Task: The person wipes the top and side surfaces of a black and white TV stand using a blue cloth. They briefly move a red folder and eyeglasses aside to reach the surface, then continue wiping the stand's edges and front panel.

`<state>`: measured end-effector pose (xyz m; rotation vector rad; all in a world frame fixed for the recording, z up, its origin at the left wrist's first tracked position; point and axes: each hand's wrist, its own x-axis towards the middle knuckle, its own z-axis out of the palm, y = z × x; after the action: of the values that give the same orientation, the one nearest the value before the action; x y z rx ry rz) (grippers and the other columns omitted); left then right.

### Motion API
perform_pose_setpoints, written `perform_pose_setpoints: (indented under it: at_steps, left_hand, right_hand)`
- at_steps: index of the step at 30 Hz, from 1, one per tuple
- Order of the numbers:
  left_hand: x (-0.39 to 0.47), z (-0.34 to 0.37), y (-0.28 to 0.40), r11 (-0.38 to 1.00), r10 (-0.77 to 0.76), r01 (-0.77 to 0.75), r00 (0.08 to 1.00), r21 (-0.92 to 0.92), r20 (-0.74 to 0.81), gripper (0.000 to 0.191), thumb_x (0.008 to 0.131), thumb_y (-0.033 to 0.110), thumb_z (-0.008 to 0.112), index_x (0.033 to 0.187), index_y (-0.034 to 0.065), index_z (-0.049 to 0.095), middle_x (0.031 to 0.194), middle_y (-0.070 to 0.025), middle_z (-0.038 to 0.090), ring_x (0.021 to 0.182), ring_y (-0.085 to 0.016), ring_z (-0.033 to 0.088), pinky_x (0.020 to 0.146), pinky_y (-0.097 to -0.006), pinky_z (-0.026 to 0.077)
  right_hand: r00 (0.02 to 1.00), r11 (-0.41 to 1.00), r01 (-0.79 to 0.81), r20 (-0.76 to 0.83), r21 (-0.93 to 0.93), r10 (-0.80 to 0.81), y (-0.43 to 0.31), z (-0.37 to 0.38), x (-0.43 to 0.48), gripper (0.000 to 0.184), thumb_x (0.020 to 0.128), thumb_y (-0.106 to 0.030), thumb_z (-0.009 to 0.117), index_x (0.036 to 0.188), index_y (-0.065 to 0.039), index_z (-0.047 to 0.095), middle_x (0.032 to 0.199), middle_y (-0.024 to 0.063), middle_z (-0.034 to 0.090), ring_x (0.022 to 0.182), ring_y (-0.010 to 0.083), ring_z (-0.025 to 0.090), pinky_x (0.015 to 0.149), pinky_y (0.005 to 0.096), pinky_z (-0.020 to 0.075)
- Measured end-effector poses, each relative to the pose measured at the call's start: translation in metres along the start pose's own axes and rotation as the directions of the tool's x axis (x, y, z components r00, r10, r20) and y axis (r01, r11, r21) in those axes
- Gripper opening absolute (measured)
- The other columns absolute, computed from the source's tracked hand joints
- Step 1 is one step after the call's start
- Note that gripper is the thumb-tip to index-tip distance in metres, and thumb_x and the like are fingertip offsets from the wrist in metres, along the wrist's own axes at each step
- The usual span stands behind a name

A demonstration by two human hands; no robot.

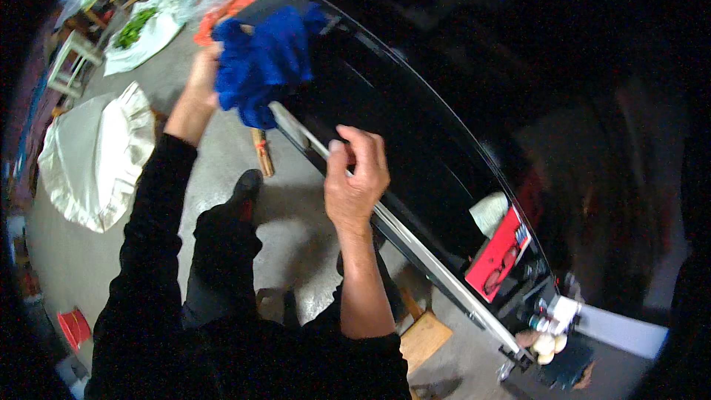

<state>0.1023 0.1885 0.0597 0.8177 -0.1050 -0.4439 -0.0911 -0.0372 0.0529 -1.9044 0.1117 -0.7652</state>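
My left hand grips a bunched blue cloth at the upper left, near the far end of a long black glossy surface. Part of the cloth hides its fingers. My right hand hovers at or just above the pale front edge of that surface, thumb and fingers curled and apart, with nothing seen between them. Whether it touches the edge, I cannot tell. Behind the blue cloth shows an orange-red cloth or bag.
On the black surface's right lie a red flat item with glasses on it, a paper and small bottles. A wooden stool stands below the edge. On the floor are a bundle of sticks, leafy greens and a red spool.
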Motion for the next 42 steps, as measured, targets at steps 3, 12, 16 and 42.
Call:
perform_pose_setpoints:
  at_steps: [3, 12, 16, 42]
  left_hand:
    - [0.026, -0.036, -0.003, 0.936, -0.078, 0.17, 0.954, 0.308, -0.29, 0.042, 0.094, 0.028, 0.054, 0.127, 0.0036, 0.058, 0.12, -0.0128, 0.066, 0.109, -0.026, 0.064, 0.1, -0.0412, 0.05]
    - [0.005, 0.003, -0.02, -0.261, 0.534, -0.241, 0.771, 0.935, 0.348, 0.05, 0.09, 0.029, 0.067, 0.138, 0.0215, 0.056, 0.144, -0.0155, 0.049, 0.133, -0.038, 0.047, 0.109, -0.0469, 0.041]
    - [-0.003, -0.002, -0.037, -0.585, 0.343, -0.092, 0.872, 0.806, 0.349, 0.047, 0.086, 0.04, 0.071, 0.132, 0.0354, 0.062, 0.155, -0.0087, 0.037, 0.139, -0.035, 0.038, 0.101, -0.056, 0.041]
    - [0.204, -0.037, 0.004, -0.422, 0.609, 0.208, 0.786, 0.883, 0.106, 0.039, 0.085, 0.044, 0.068, 0.122, 0.0316, 0.07, 0.126, -0.0116, 0.056, 0.12, -0.037, 0.05, 0.094, -0.0625, 0.04]
  right_hand:
    - [0.999, 0.999, 0.034, -0.016, -0.017, -0.034, -0.004, 0.006, 0.001, 0.02, 0.088, 0.0, 0.064, 0.107, -0.005, 0.068, 0.102, 0.0125, 0.066, 0.083, 0.0252, 0.066, 0.068, 0.0337, 0.0551]
    - [0.999, 0.999, 0.017, 0.034, -0.035, -0.016, 0.0, 0.013, 0.0, 0.02, 0.089, -0.002, 0.065, 0.109, -0.002, 0.067, 0.099, 0.0124, 0.064, 0.078, 0.0221, 0.062, 0.066, 0.0329, 0.0515]
    - [0.998, 0.999, 0.004, 0.069, -0.037, -0.001, 0.002, 0.02, -0.004, 0.019, 0.09, -0.001, 0.065, 0.109, -0.002, 0.067, 0.1, 0.0122, 0.064, 0.078, 0.0213, 0.061, 0.066, 0.0331, 0.0512]
    - [0.984, 0.974, -0.026, 0.164, -0.223, 0.063, 0.031, 0.038, -0.002, 0.015, 0.088, 0.002, 0.066, 0.102, -0.001, 0.069, 0.098, 0.0072, 0.063, 0.08, 0.0143, 0.059, 0.067, 0.0281, 0.0483]
